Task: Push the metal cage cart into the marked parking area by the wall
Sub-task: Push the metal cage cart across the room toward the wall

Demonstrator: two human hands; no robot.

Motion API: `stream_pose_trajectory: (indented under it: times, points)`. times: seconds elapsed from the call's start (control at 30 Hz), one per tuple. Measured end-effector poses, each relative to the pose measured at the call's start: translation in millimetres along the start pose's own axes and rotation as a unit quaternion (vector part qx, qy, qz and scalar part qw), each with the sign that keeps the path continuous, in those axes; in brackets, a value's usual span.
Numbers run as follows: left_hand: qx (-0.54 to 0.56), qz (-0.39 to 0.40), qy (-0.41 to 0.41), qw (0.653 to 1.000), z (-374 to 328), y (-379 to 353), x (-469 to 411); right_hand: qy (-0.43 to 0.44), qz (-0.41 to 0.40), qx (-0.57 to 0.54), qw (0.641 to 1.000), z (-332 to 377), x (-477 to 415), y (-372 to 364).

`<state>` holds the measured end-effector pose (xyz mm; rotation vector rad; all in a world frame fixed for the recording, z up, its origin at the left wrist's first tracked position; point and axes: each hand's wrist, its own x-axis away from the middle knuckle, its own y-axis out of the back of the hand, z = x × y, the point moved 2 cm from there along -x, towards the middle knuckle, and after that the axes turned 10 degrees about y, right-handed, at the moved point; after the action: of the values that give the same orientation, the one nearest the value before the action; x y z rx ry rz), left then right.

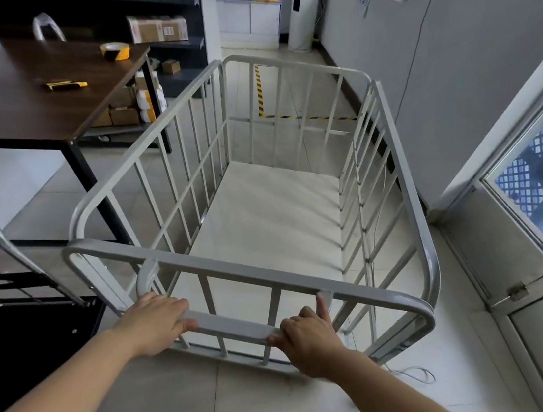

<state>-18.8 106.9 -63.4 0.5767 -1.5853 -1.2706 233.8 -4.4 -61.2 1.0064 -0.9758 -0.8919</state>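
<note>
Cart count: one metal cage cart (255,274), with four barred sides and an open top.
Cart place: centre of the frame on the tiled floor (152,411). Its long right side runs just beside the grey wall (453,78).
Cart build: pale grey painted tube with rounded corners, thin upright bars and a flat, light deck with nothing on it.
Handle: one flat handle bar (230,325) sits below the near top rail, on two curved brackets.
Hands count: two, both bare, reaching in from the lower edge on outstretched forearms.
Left hand (154,321): palm down on the left end of the handle bar, fingers curled over it in a grip.
Right hand (310,339): wraps the right end of the bar, thumb under. The index finger points straight up along the bracket.
Parking area: one L of yellow-and-black striped floor tape (259,93), upper centre, seen through the cart's far bars. Whether the cart's far end crosses it cannot be told.
Table (8,102): one, upper left, with a dark wood top and black legs.
On the table: one roll of yellow-black tape (115,50) and one yellow-black knife (67,84), well apart.
Shelving (100,17): a black unit behind the table holding a cardboard box (159,29).
Platform trolley (22,342): one, lower left, just beside the cart, with a black deck and a chrome handle.
Glass door (541,170): right edge, metal-framed.
Cable (416,375): white, looped on the floor near the cart's near right corner.
</note>
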Motion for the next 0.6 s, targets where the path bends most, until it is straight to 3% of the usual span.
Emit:
stream_pose_trajectory:
  times: [0.6]
  points:
    - [-0.002, -0.024, 0.002, 1.000, -26.9, 46.7, -101.4, 0.004, 0.003, 0.036, 0.999, -92.6, -62.8, 38.4]
